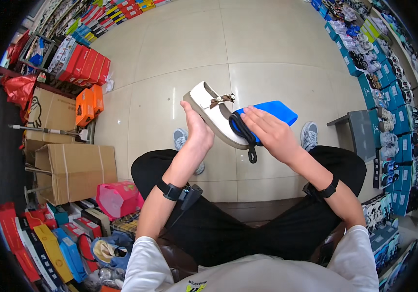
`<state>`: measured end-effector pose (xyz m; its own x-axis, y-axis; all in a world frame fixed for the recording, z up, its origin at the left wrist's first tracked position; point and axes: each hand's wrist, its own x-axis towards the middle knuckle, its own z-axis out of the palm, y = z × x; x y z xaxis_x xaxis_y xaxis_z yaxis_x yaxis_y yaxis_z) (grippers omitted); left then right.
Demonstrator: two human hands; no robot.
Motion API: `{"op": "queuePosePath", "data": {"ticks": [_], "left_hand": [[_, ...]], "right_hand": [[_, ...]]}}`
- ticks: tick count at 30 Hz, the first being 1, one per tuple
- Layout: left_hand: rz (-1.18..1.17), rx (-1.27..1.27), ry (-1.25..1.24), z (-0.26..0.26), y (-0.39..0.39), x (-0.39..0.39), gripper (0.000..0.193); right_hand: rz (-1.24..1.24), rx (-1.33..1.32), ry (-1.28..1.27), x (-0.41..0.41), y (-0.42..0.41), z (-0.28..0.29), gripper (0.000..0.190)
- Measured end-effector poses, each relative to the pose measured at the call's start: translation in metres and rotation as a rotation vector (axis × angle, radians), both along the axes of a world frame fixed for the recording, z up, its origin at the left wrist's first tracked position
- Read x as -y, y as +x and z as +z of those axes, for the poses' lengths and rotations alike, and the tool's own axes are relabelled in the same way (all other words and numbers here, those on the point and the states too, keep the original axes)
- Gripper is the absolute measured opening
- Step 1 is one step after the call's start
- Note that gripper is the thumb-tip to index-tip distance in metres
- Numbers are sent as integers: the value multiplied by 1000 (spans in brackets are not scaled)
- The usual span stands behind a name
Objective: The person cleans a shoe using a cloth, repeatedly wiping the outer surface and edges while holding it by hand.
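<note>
Above the tiled floor, my left hand (pixel 198 126) supports a white strapped shoe (pixel 212 116) along its beige sole. The shoe is tilted, with a brown bow (pixel 221 100) on its strap. My right hand (pixel 270 133) lies over a blue cloth pad or mitt (pixel 281 111) with a black rim (pixel 239 126) and a hanging black loop (pixel 252 156). The blue cloth overlaps the lower right end of the shoe. The fingers of my right hand press along it, and whether any part of the hand is inside it is hidden.
Shoes on teal boxes (pixel 391 98) line the right, beside a grey stool (pixel 360 137). On the left are a cardboard carton (pixel 75 173), red boxes (pixel 84 65), orange boxes (pixel 89 104) and a pink bag (pixel 118 199). My black-trousered knees (pixel 344 164) flank my hands.
</note>
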<state>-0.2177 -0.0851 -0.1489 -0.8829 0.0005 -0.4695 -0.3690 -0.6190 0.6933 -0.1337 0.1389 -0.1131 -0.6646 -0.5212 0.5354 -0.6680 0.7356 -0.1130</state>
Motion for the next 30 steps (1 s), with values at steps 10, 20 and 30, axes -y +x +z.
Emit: {"op": "queuePosePath", "data": {"ticks": [10,20,30], "left_hand": [[9,-19,14,3,3,0,89],[40,16,13,-6,-2,10,89],[81,22,21,8,-1,7,85]], "right_hand": [[116,6,-9,3,2,9,48],[250,-104,38,19,16,2,44],[194,-87,51,10,11,7,46]]}}
